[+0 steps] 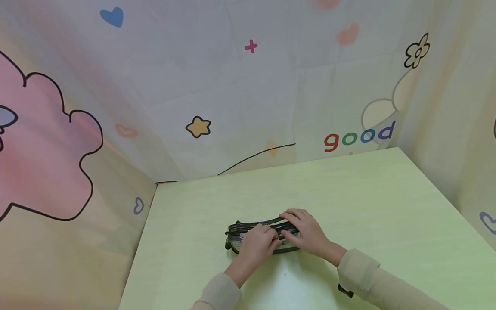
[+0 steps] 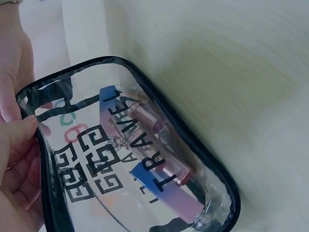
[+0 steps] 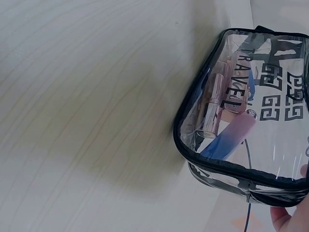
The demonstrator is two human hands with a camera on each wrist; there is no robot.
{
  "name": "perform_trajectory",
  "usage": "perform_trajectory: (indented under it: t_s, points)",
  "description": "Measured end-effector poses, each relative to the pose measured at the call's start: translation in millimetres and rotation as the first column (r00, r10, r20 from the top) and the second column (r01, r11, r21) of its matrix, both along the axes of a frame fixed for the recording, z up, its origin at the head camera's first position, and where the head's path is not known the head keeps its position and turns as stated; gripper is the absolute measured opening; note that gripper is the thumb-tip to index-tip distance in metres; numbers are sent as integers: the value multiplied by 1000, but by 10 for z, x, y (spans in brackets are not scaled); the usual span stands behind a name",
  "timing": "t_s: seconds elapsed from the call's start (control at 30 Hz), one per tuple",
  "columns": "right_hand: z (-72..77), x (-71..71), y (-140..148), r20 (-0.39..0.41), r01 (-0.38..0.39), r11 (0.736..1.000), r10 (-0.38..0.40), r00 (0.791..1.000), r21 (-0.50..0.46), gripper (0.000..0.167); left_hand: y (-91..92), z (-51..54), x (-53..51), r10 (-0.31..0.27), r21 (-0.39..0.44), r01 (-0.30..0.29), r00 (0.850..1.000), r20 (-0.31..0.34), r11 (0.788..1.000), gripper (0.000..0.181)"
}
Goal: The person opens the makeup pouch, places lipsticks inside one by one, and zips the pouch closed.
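Observation:
A clear toiletry pouch [image 1: 286, 247] with black piping stands on the table, "TRAVEL" lettering and a square pattern printed on its side. Through its wall show slim pink-capped cosmetic tubes [image 2: 178, 171] and pink-and-blue sticks [image 3: 231, 137]. My left hand [image 1: 257, 241] pinches the pouch's black top edge near the middle, fingers curled. On the right end of the top, my right hand [image 1: 308, 232] grips the rim, its fingers over the far edge and the thumb on the near side. The wrist views show only part of each hand, and the zip pull cannot be made out.
The pale green table [image 1: 193, 267] reaches back to a printed curtain [image 1: 248, 94] with stars, hearts and the word "good". Curtain also hangs along the left and right sides. A small black piece [image 1: 345, 291] shows under the right sleeve.

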State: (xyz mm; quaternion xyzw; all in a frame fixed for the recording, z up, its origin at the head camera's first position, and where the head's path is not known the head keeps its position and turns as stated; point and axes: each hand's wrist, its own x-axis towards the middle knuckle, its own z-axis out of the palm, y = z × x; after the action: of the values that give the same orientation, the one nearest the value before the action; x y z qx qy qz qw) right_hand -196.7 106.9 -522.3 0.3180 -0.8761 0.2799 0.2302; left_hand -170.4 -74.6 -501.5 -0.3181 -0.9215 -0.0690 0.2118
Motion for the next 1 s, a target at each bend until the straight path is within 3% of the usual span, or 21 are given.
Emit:
perform_trajectory:
  t_s: [0.13, 0.27, 0.43, 0.57, 0.77, 1.0]
  points:
    - [3, 5, 1, 8, 1, 1000, -1, 1000, 6, 41, -7, 0, 3, -10, -50, 7, 999, -53, 999, 12]
    - [8, 8, 0, 12, 4, 1000, -5, 1000, 11, 41, -12, -5, 6, -1, -100, -5, 998, -59, 995, 16]
    - [9, 8, -1, 3, 5, 1000, -5, 1000, 6, 40, -14, -12, 2, -2, -75, -3, 998, -63, 997, 17]
    - [1, 8, -1, 6, 1, 1000, -1, 1000, 4, 40, -7, -2, 4, 41, -14, -41, 999, 27, 999, 15]
    - [3, 9, -2, 17, 0, 1000, 0, 1000, 5, 40, 29, 58, -5, 141, -21, -139, 981, 136, 990, 19]
    - [16, 13, -3, 14, 1, 1000, -1, 1000, 3, 39, 56, 90, -15, 90, -22, -87, 970, 225, 996, 18]
